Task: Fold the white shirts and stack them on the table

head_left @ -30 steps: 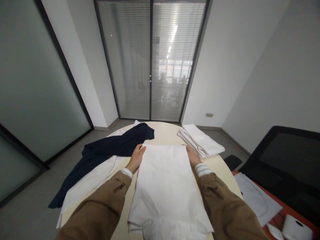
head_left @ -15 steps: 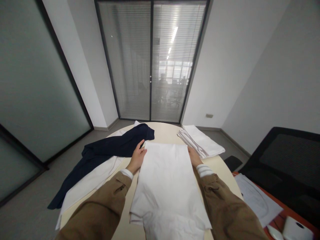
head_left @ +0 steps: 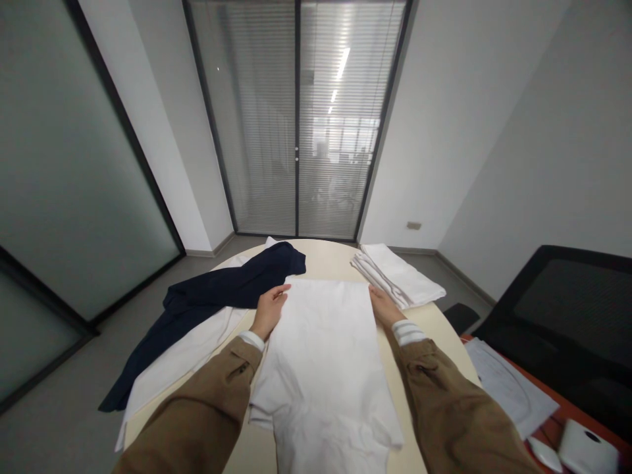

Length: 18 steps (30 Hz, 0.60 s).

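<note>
A long white folded garment (head_left: 320, 355) lies flat down the middle of the round cream table (head_left: 336, 260). My left hand (head_left: 270, 311) rests at its far left corner, and my right hand (head_left: 384, 306) touches its far right corner. Neither grip is clear, because the fingers lie along the cloth edges. A crumpled navy garment (head_left: 222, 286) lies to the left, over a white cloth (head_left: 182, 359). Beyond my right hand sits a folded white stack (head_left: 397, 275).
A black mesh office chair (head_left: 557, 309) stands at the right beside an orange-edged desk (head_left: 567, 401) holding papers (head_left: 508, 388), a white mouse (head_left: 543, 454) and a white roll (head_left: 587, 451). Glass doors with blinds (head_left: 296, 118) stand ahead.
The white garment's far edge sits slightly higher in view, and its near end has shifted left. Both hands stay at the far corners.
</note>
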Motion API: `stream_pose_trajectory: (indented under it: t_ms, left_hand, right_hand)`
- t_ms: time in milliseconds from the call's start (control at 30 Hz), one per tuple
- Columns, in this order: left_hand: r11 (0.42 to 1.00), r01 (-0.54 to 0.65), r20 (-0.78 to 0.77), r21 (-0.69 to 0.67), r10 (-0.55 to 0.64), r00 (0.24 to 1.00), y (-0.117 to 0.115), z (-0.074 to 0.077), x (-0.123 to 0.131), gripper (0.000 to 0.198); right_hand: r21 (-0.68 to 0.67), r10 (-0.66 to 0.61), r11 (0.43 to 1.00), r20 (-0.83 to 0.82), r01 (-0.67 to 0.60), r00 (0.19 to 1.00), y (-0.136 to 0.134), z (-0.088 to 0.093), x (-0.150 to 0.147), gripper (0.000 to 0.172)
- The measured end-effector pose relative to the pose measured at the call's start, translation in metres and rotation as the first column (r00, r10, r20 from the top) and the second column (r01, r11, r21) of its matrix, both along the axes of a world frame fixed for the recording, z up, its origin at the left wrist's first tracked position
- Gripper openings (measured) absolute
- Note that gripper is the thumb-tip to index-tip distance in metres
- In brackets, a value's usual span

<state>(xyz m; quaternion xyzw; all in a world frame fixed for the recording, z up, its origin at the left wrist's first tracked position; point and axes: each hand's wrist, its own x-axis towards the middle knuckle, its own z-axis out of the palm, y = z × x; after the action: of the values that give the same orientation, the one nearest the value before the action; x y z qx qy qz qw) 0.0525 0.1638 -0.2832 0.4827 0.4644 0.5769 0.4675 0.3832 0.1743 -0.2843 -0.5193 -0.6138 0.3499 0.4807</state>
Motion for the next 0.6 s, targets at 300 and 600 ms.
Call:
stream_pose_trajectory:
  t_ms: [300, 600]
  left_hand:
    - [0.977, 0.211, 0.055, 0.021, -0.212, 0.976, -0.009, -0.007, 0.014, 0.08]
    - [0.984, 0.165, 0.014, 0.061, -0.166, 0.986, -0.001, -0.015, 0.013, 0.076]
  right_hand:
    - [0.204, -0.231, 0.961, 0.223, 0.187, 0.947, 0.0, 0.005, 0.012, 0.04]
    - [0.237, -0.32, 0.936, 0.258, 0.261, 0.912, 0.003, 0.013, 0.004, 0.04]
